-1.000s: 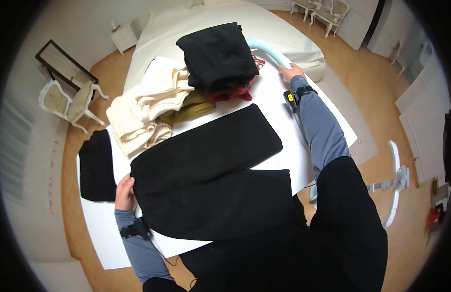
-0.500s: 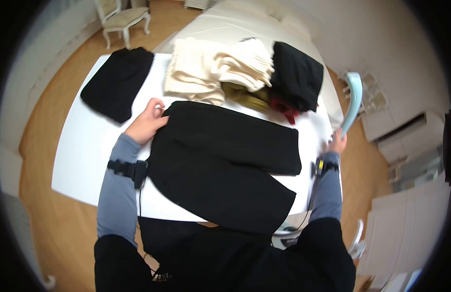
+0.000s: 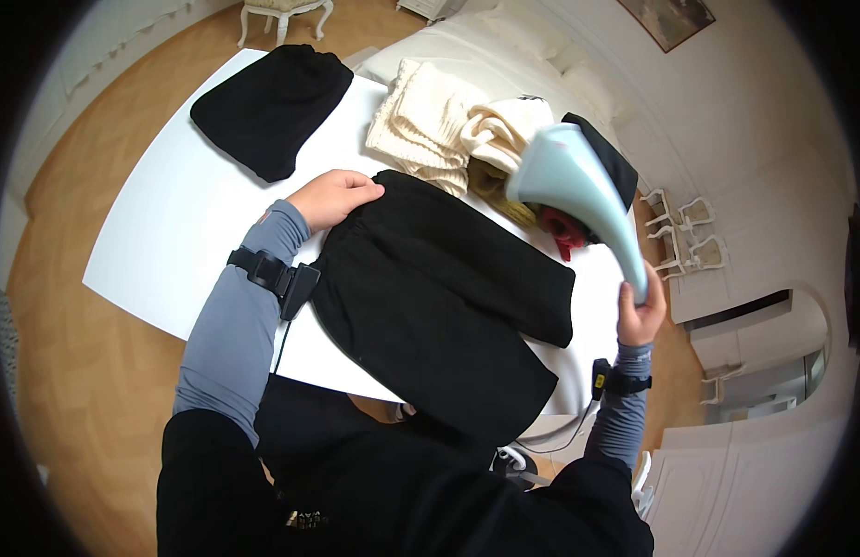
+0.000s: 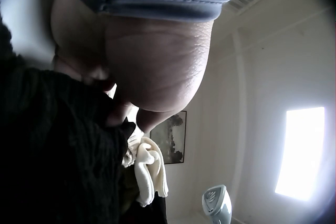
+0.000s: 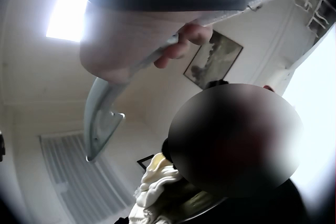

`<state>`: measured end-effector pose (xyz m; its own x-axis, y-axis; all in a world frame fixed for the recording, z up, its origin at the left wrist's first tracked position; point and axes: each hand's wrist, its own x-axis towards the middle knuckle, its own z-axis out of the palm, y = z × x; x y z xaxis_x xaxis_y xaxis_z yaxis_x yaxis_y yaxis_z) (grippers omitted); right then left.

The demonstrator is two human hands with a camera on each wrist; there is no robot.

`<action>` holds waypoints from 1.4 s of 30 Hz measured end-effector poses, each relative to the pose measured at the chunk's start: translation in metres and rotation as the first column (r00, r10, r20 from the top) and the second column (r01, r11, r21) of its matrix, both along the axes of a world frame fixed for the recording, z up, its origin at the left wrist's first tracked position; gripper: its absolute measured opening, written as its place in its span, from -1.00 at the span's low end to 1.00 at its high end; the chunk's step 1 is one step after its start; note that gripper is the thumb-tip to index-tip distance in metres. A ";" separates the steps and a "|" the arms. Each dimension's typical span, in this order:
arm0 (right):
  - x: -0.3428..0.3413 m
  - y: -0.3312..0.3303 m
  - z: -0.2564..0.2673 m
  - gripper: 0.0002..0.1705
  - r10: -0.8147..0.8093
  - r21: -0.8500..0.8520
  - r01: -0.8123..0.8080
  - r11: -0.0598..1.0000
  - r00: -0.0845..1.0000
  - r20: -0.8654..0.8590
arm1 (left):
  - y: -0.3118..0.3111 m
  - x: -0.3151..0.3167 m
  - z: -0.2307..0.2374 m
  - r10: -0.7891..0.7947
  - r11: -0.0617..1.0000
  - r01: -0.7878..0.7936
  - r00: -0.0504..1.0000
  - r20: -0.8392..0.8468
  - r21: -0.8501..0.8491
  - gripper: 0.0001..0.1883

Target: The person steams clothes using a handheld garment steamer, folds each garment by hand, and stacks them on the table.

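Note:
Black pants (image 3: pixel 430 297) lie flat on the white table, waist toward the left and both legs toward the right. At the far corner of the waist, my left hand (image 3: pixel 332 199) pinches the black cloth between thumb and fingers; dark fabric fills much of the left wrist view below that hand. My right hand (image 3: pixel 642 311) grips the handle of a light blue garment steamer head (image 3: pixel 574 172), raised above the table's right side. Its broad end points away and to the left, overlapping the folded clothes in the head view. The right wrist view shows its curved side.
Folded black garment (image 3: pixel 272 110) lies at the table's far left. Cream knitwear (image 3: pixel 425 121), an olive knit (image 3: pixel 499 193), a red item (image 3: pixel 562 232) and a black folded pile (image 3: pixel 604 158) line the back. A cable hangs by my right wrist. The white table (image 3: pixel 161 241) has a curved left edge.
My right hand has swung the steamer head up from the table's right side, its broad end now turned leftward. My left hand has shifted to the far waist corner. The head view has turned.

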<state>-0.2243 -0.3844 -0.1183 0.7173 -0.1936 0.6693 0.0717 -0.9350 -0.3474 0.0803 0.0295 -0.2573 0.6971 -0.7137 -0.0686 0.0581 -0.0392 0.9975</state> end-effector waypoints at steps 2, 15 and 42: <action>0.021 0.044 0.010 -0.53 0.047 -0.100 -0.053 0.994 0.997 -0.064 | 0.002 0.001 0.000 -0.002 0.999 0.000 0.998 0.059 0.035 -0.61; 0.055 0.094 -0.010 -0.46 0.157 -0.007 -0.176 0.984 0.890 -0.429 | 0.000 0.002 -0.007 0.037 0.998 -0.043 0.990 0.134 0.044 -0.68; -0.217 0.021 0.020 -0.51 -0.285 0.077 0.372 0.925 0.814 -0.506 | -0.001 0.014 -0.020 0.020 0.996 -0.020 1.000 -0.001 -0.087 -0.72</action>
<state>-0.4409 -0.3632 -0.0982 0.8103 -0.5518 0.1974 -0.4443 -0.7981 -0.4071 0.0939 0.0282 -0.2772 0.7113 -0.7029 -0.0073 0.0586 0.0488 0.9971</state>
